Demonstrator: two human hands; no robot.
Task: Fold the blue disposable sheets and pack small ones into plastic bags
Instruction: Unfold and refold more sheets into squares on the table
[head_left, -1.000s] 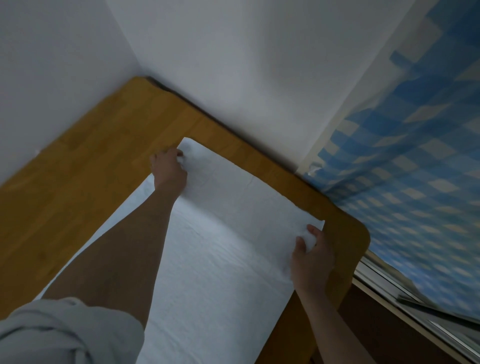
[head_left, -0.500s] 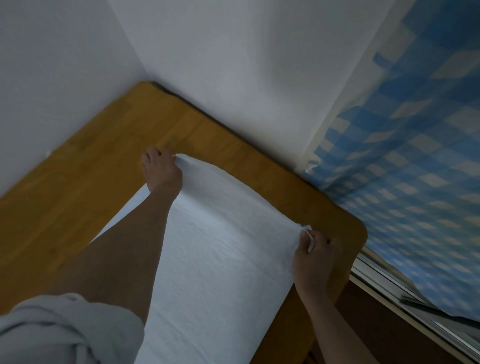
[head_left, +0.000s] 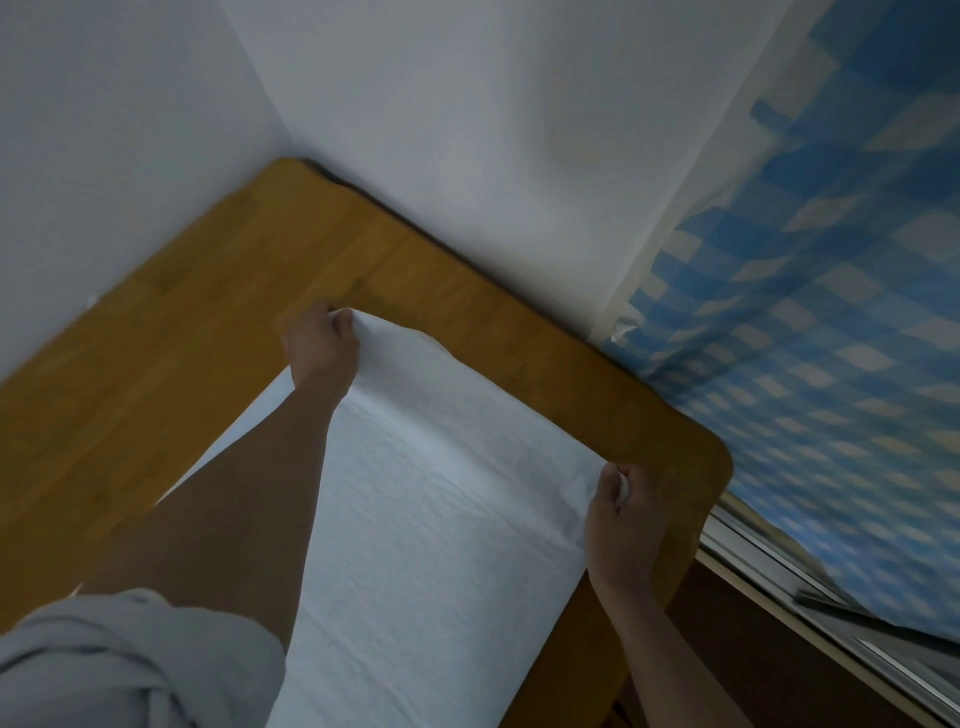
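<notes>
The wooden table (head_left: 218, 364) fills the corner between two pale walls, with a blue checked curtain (head_left: 831, 338) hanging at the right. On it lies the pale blue sheet (head_left: 415, 545), its long axis running from the person's body toward the far corner, its far end lifted off the wood. The left hand (head_left: 319, 348) pinches the far left corner with curled fingers; the right hand (head_left: 621, 512) grips the far right corner likewise, though how the thumb sits is hard to tell in the dim light. The step appears to be folding the far end back toward the body. To do it well, both corners should travel level and taut, land square on the near edges, and only then be pressed flat.
</notes>
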